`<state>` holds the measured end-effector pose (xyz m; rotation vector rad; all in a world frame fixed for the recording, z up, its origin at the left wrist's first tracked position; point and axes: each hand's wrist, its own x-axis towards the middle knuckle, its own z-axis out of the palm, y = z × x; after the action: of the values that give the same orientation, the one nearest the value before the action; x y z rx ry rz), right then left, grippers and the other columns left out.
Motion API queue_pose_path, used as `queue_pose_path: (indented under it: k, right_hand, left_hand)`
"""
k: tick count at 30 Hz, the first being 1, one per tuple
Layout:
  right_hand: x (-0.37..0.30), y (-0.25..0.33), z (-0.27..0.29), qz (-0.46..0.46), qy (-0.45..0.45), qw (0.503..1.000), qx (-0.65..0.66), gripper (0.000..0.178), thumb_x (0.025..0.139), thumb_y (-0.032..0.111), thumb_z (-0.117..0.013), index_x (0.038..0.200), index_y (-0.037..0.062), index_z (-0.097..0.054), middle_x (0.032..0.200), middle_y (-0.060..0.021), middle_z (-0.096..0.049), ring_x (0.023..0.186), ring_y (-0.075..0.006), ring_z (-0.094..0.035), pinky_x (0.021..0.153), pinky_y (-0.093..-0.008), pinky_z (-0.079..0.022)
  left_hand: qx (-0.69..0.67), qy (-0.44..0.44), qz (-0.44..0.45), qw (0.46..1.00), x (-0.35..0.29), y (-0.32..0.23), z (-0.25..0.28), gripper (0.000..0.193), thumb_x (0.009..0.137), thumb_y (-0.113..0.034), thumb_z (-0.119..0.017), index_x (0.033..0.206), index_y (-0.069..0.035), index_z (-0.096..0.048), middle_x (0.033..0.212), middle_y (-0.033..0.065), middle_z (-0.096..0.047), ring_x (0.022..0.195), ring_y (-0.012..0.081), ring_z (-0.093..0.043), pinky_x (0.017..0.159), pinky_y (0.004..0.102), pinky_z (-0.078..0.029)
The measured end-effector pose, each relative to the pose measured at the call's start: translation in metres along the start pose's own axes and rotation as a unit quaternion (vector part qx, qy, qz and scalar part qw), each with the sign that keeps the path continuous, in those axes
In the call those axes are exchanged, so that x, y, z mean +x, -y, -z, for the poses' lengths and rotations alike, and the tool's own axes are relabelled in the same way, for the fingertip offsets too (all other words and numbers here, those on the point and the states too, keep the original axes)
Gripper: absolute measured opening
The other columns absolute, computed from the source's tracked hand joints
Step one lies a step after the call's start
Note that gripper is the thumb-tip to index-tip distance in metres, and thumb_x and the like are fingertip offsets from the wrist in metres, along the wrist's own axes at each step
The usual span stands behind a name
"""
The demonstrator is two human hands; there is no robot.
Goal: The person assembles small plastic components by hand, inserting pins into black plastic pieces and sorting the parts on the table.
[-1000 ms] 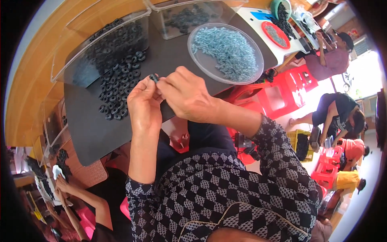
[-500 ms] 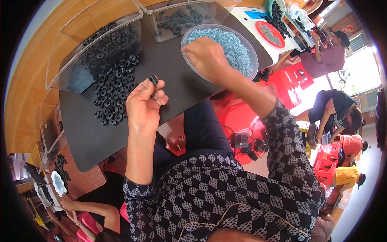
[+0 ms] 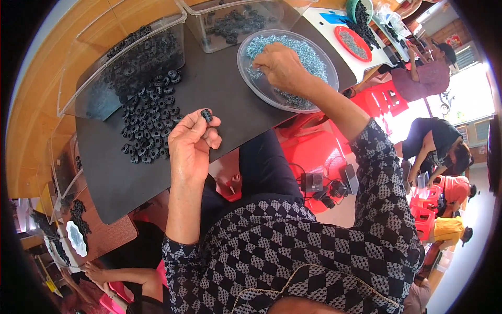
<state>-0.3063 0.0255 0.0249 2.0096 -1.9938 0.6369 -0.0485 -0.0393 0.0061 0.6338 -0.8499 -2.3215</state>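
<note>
My left hand (image 3: 191, 142) is raised over the near edge of the dark table, its thumb and fingertips closed on a small black ribbed plastic part (image 3: 206, 115). To the right, my right hand (image 3: 282, 67) reaches over a round clear plastic tray (image 3: 246, 78), which holds a heap of small silvery-blue pieces (image 3: 308, 58) that look like springs. Its fingers are pinched together at the heap; whatever is between them is hidden. Left of my left hand lies a pile of similar black parts (image 3: 146, 123) on the tabletop.
A clear tub (image 3: 78, 102) lies tipped behind the pile, with black parts in it. Another clear tub (image 3: 201, 31) stands at the back. A white table (image 3: 327, 34) with a red plate (image 3: 366, 55) is at far right. Red stools (image 3: 314, 141) and several people are nearby.
My right hand has shifted slightly right and away over the heap. The tray has slid a little to the right. My left hand has drifted slightly right and nearer, still holding the black part.
</note>
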Motion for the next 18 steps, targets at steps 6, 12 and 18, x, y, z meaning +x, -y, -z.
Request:
queue_pose_path:
  k: [6, 12, 18]
  right_hand:
    - [-0.007, 0.005, 0.004, 0.016, 0.029, 0.999, -0.020, 0.010, 0.070, 0.007, -0.064, 0.080, 0.0067, -0.065, 0.075, -0.0100, -0.056, 0.079, -0.0293, -0.055, 0.071, -0.0392, -0.045]
    - [-0.004, 0.003, -0.006, 0.050, 0.051, 0.993, -0.097, 0.010, 0.064, 0.003, -0.060, 0.074, 0.0026, -0.062, 0.076, -0.0146, -0.059, 0.081, -0.0324, -0.057, 0.068, -0.0410, -0.048]
    - [-0.005, 0.004, -0.006, 0.065, 0.083, 0.988, -0.112, 0.006, 0.070, 0.005, -0.062, 0.073, 0.0035, -0.057, 0.077, -0.0126, -0.055, 0.081, -0.0310, -0.053, 0.070, -0.0395, -0.045]
  left_hand:
    - [0.001, 0.000, -0.003, 1.000, -0.003, -0.001, 0.001, 0.015, 0.089, -0.008, -0.053, 0.097, 0.003, -0.058, 0.083, 0.0107, -0.061, 0.060, 0.0133, -0.050, 0.053, 0.0270, -0.038]
    - [0.008, 0.006, -0.007, 1.000, -0.003, 0.000, 0.002, 0.014, 0.089, -0.008, -0.052, 0.096, 0.003, -0.058, 0.083, 0.0113, -0.062, 0.058, 0.0132, -0.050, 0.053, 0.0270, -0.038]
    - [0.006, -0.003, -0.023, 1.000, -0.003, 0.002, 0.000, 0.012, 0.088, -0.006, -0.055, 0.093, 0.004, -0.059, 0.079, 0.0121, -0.063, 0.054, 0.0120, -0.052, 0.050, 0.0257, -0.038]
